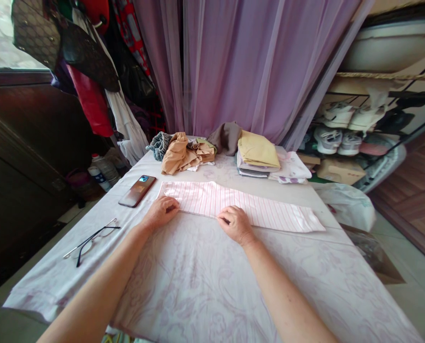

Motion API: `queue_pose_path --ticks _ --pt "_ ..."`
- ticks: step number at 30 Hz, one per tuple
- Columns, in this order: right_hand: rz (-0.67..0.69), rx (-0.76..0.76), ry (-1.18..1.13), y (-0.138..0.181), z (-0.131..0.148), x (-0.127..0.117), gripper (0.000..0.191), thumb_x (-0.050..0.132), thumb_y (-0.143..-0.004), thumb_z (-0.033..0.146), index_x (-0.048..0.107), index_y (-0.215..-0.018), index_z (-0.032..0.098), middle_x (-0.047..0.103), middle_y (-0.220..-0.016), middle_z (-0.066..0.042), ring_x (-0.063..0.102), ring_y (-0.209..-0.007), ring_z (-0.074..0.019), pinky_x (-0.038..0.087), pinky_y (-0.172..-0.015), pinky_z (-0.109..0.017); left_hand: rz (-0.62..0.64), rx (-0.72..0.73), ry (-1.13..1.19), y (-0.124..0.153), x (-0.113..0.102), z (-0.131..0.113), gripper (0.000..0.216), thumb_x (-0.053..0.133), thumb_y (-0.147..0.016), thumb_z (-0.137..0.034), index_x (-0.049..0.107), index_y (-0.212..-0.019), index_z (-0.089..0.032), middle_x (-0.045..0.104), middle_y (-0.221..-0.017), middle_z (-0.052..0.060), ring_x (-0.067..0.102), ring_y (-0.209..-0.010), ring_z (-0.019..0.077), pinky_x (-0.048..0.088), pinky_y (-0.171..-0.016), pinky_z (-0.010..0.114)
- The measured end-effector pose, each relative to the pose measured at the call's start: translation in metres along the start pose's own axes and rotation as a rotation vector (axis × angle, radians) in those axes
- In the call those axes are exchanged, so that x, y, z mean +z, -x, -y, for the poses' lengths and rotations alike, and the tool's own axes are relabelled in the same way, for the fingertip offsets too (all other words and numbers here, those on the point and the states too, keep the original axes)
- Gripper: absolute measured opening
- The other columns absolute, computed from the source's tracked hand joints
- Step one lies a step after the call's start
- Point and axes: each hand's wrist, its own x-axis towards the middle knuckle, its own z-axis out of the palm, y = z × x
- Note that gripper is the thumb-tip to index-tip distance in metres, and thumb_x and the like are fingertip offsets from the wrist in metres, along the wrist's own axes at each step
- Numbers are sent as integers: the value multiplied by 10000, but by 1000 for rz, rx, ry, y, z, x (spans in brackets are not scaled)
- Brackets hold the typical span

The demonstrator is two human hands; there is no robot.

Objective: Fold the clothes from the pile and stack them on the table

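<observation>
A pink-and-white striped pair of pants (198, 196), folded lengthwise into a long strip, lies flat across the table. My left hand (162, 209) pinches its near edge close to the left end, fingers curled. Near the middle of the same edge, my right hand (235, 223) also pinches the cloth between thumb and fingers. The right end of the strip lies loose, tapering to a cuff. Both hands rest low against the tabletop.
A phone (137, 191) and eyeglasses (91, 241) lie on the patterned tablecloth (191, 281) at the left. Behind are crumpled clothes (180, 155) and a folded stack topped with yellow cloth (258, 150). A shoe rack (362, 100) stands right; a purple curtain (233, 62) hangs behind.
</observation>
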Motion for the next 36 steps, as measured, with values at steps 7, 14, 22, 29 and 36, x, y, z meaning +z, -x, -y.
queue_pose_path --ticks 7,14,22,29,36 --pt "22 -13 13 3 4 -3 164 621 -823 164 752 -786 256 713 -865 -24 609 -851 -174 445 -778 -292 24 45 -110 -6 5 -24 163 536 -836 -232 681 -900 -195 716 -974 81 644 -942 237 487 -886 401" --pt "-7 17 -34 13 -6 -9 163 620 -828 163 751 -885 240 732 -941 -39 641 -900 -180 490 -839 -306 121 269 10 -24 54 -82 413 564 -893 -298 584 -1300 -228 619 -1332 86 501 -1295 277 379 -1093 483" --pt "-143 75 22 62 -76 -56 126 621 -822 216 745 -836 235 733 -926 -55 671 -873 -205 533 -805 -344 159 306 -69 -30 61 -91 367 489 -953 -346 614 -1283 -247 577 -1374 97 488 -1295 274 384 -1092 495" --pt "-140 111 74 71 -88 -67 177 582 -854 221 755 -833 254 737 -927 -48 670 -864 -202 530 -794 -352 290 274 -139 -45 77 -124 460 474 -960 -459 517 -1394 -312 432 -1512 88 374 -1395 302 275 -1148 551" --pt "-123 150 77 70 -85 -69 187 573 -873 264 754 -826 253 738 -943 -47 665 -887 -197 516 -827 -346 306 264 -162 -49 89 -141 499 400 -976 -516 430 -1449 -359 371 -1553 78 298 -1439 310 237 -1151 581"
